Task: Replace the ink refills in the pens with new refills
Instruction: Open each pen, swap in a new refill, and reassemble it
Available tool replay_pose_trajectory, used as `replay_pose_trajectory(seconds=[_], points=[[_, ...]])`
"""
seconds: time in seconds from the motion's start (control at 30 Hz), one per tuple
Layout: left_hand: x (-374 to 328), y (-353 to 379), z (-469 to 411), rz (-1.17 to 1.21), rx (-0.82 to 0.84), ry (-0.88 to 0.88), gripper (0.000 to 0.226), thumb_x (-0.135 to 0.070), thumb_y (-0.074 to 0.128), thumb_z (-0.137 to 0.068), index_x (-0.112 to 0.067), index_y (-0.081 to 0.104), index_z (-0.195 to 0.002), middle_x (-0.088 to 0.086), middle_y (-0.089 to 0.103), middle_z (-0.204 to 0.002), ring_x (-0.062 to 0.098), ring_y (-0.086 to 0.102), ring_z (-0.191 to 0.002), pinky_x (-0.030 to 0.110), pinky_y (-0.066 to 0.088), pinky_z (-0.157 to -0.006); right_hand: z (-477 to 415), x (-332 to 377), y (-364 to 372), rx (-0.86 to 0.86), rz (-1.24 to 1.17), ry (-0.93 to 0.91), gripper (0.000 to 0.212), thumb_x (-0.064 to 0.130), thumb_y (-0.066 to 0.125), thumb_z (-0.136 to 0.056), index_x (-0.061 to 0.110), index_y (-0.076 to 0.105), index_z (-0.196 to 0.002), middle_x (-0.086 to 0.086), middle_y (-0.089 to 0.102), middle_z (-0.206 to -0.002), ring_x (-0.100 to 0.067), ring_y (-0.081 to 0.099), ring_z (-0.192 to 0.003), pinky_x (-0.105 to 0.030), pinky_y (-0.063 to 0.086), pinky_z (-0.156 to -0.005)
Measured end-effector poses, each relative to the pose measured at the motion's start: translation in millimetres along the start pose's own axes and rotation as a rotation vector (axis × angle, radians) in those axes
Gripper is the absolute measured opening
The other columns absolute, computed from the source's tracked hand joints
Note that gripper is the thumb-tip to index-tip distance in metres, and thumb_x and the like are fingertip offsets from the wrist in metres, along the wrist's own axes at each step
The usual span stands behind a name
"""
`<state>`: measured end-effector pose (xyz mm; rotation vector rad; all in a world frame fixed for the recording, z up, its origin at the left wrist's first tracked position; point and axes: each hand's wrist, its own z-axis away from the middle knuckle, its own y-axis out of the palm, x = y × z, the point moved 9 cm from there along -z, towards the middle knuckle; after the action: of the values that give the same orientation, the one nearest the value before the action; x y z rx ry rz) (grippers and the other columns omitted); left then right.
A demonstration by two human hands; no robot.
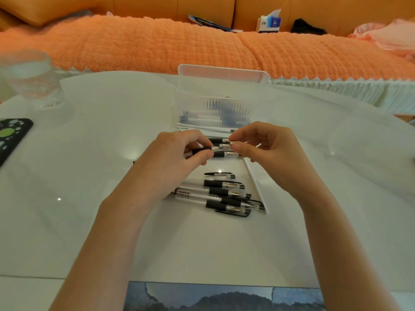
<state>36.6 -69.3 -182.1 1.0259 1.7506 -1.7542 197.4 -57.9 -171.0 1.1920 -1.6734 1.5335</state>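
far left: clear glass tumbler [29, 79], upright on the glossy white bench [89, 167], near its far edge. nearer the viewer, at the left border: flat black case with green and white dots [12, 136], cut off by the frame.

centre left: left hand [177, 153], raised a little above the bench. its fingers [202, 156] are curled round the grip of a clear-barrelled pen with a black rubber grip [203, 150], held level over the bench with its tip toward the right.

centre, far side: clear ribbed plastic box [222, 86], lid standing up. thin dark-ended rods [224, 111] show through its wall, blurred by the ribbing.

centre, under the hands: two more pens of the same kind [226, 154], lying flat.

centre, near side: a loose clear cap with a black clip [221, 175]; just nearer than it, a heap of like pens [226, 196], lying crosswise with grips and clips toward the right. the heap rests on a flat white tray [256, 182].

centre, bottom edge: grey-blue picture [224, 297], partly out of frame.

centre right: right hand [265, 147]. thumb and forefinger [241, 149] pinch the tip end of the held pen; the other fingers are loosely bent.

beyond the bench: orange textured sofa cover [157, 46], running the full width. on it, right of centre: blue and white tissue box [268, 23]. far right: pink crumpled cloth [388, 34].
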Motion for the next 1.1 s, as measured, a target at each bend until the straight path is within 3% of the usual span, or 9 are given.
replay_pose_trajectory(seconds=[0.23, 0.43, 0.57, 0.77, 0.97, 1.1], points=[[-6, 1, 1, 0.003, 0.003, 0.021, 0.008, -0.034, 0.064, -0.086, -0.034, 0.065, -0.094, -0.016, 0.068, -0.074, -0.009, 0.058, -0.071, 0.013, 0.042, -0.068, 1, -2, 6, 0.028, 0.031, 0.007, 0.006, 0.021, 0.070, -0.083, 0.025, 0.071, -0.088, 0.011, 0.069, -0.082, -0.003, 0.059, -0.074, -0.025, 0.050, -0.072], [-9, 3, 1, 0.031, 0.016, 0.045, 0.009, -0.032, 0.060, -0.089, -0.031, 0.067, -0.094, -0.014, 0.068, -0.074, -0.006, 0.059, -0.070, 0.006, 0.042, -0.065, 0, 1, 15, 0.068, 0.016, 0.002, 0.005, 0.025, 0.066, -0.085, 0.022, 0.070, -0.087, 0.010, 0.068, -0.076, -0.002, 0.059, -0.067, -0.020, 0.045, -0.065], [-10, 3, 1, 0.020, 0.015, 0.058, 0.014, -0.030, 0.054, -0.092, -0.030, 0.068, -0.092, -0.015, 0.067, -0.074, -0.003, 0.059, -0.070, 0.004, 0.041, -0.065, 2, -2, 21, 0.108, 0.045, 0.039, 0.014, 0.033, 0.059, -0.090, 0.023, 0.067, -0.086, 0.008, 0.071, -0.078, -0.003, 0.061, -0.067, -0.020, 0.045, -0.066], [-14, -3, 1, 0.046, -0.023, 0.081, 0.009, -0.025, 0.069, -0.083, -0.030, 0.071, -0.090, -0.017, 0.068, -0.080, -0.006, 0.060, -0.079, 0.002, 0.038, -0.069, 3, -3, 24, 0.117, 0.050, 0.058, 0.034, 0.042, 0.047, -0.093, 0.019, 0.069, -0.085, 0.007, 0.070, -0.078, -0.004, 0.059, -0.064, -0.026, 0.046, -0.064], [-14, -5, 2, 0.020, -0.041, 0.076, 0.008, -0.032, 0.070, -0.080, -0.034, 0.071, -0.088, -0.020, 0.067, -0.079, -0.005, 0.060, -0.081, 0.002, 0.036, -0.066, 4, 1, 18, 0.127, 0.022, 0.021, 0.012, 0.030, 0.071, -0.079, 0.023, 0.067, -0.088, 0.007, 0.069, -0.085, -0.011, 0.062, -0.070, -0.020, 0.049, -0.065], [-14, -7, 2, -0.001, -0.062, 0.072, 0.012, -0.029, 0.075, -0.076, -0.035, 0.070, -0.086, -0.020, 0.065, -0.080, -0.002, 0.057, -0.082, 0.013, 0.040, -0.069, 5, 1, 22, 0.144, 0.030, 0.027, 0.010, 0.031, 0.066, -0.084, 0.022, 0.067, -0.083, 0.008, 0.069, -0.076, 0.000, 0.060, -0.065, -0.011, 0.045, -0.061]])
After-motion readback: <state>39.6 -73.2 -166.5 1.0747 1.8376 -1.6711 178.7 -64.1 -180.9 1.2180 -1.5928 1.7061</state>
